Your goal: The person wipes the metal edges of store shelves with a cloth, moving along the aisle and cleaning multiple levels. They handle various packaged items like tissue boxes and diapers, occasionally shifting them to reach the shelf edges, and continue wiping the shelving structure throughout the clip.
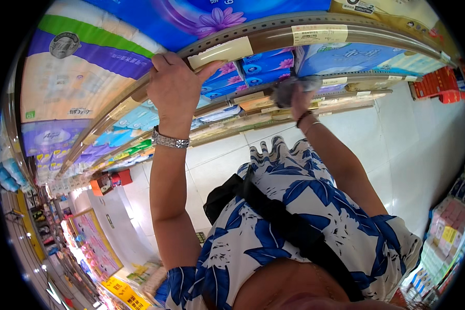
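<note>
My left hand [175, 91], with a metal-band watch on the wrist, is at the corner of an upper shelf. Its fingers curl over the brown shelf edge [139, 93] and its thumb stretches along the front by a cream label strip [226, 52]. My right hand [301, 101] holds a dark grey cloth [288, 91] against the front of a lower shelf; both are blurred. Between the hands, blue tissue packs [269, 69] with pink flowers are stacked on the shelf. Above the left hand lies a large wrapped tissue pack [89, 69] with green and purple bands.
A light blue pack [344, 58] stands right of the flowered packs. Pale floor tiles [406, 143] run below the shelves. Red boxes [435, 83] are at the far right, and stacked packages [449, 228] at the lower right. A black bag [224, 195] hangs at my front on a strap.
</note>
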Tool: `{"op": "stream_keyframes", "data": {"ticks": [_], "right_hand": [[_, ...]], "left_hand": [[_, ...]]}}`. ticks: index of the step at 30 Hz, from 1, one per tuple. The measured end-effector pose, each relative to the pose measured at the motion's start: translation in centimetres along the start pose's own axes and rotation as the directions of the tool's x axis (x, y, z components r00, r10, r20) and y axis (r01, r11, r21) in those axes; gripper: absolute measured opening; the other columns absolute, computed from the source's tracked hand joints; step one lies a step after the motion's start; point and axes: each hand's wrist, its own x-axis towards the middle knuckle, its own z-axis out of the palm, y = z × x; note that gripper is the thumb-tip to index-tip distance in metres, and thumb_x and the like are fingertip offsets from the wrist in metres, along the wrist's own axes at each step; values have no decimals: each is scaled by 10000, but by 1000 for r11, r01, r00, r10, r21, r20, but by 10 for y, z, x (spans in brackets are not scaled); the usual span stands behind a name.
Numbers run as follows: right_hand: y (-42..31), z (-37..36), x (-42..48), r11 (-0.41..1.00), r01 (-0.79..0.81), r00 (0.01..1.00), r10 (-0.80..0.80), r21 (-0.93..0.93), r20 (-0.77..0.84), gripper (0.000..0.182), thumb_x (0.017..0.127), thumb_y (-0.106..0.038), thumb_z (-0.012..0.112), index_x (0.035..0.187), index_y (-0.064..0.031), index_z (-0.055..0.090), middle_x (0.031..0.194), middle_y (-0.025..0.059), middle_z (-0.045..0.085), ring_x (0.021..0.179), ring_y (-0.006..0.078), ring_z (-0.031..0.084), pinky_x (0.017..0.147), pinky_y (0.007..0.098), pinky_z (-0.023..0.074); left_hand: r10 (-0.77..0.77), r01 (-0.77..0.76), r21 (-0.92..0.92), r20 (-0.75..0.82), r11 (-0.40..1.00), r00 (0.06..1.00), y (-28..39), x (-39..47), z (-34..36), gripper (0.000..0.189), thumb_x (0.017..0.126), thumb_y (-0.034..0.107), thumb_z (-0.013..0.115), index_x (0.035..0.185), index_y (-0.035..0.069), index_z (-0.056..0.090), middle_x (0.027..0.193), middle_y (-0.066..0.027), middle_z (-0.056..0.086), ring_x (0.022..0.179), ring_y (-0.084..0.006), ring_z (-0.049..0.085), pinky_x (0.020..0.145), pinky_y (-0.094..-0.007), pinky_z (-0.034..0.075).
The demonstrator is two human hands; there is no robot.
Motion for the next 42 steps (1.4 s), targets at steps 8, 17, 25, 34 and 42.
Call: {"op": "stream_keyframes", "data": {"ticks": [8,17,25,34,42], "right_hand": [[29,128,-123,954,-169,955,220,-246,198,602,840,-224,600,1298,17,292,1205,177,467,1104,274,480,944,381,399],[24,78,-127,751,-604,309,530,-268,790,427,791,-258,656,1138,-25,572,1061,144,618,975,255,595,852,402,484],[65,-146,-30,373,-890,455,759,262,465,385,830,-256,610,1125,-19,541,1045,132,636,928,266,639,838,379,531],[48,-338,136,582,-498,729,683,643,-53,387,772,-126,585,1140,-35,504,1020,140,612,899,282,618,838,423,505],[75,-404,283,736,-374,749,599,564,-285,509,717,-129,607,1198,-31,472,1016,135,588,907,260,587,797,403,494]], "left_hand": [[-35,34,20,79,999,996,-4,4,-6,780,635,815,502,727,40,514,712,-65,502,553,-204,591,397,-274,464],[-57,50,59,107,997,993,0,6,-9,742,652,760,567,831,40,567,803,-117,568,650,-291,626,481,-386,512],[-129,122,-315,-1,941,992,1,-26,-26,638,797,354,716,1254,-19,473,1262,-231,445,1147,-378,468,816,-452,503],[628,408,-748,662,523,410,132,-82,0,341,808,213,681,1074,8,619,968,-167,647,917,-297,624,791,-353,486],[906,611,-671,347,420,-241,263,-83,-31,302,861,47,591,1161,18,585,1071,-122,641,979,-172,604,867,-307,463]]}}
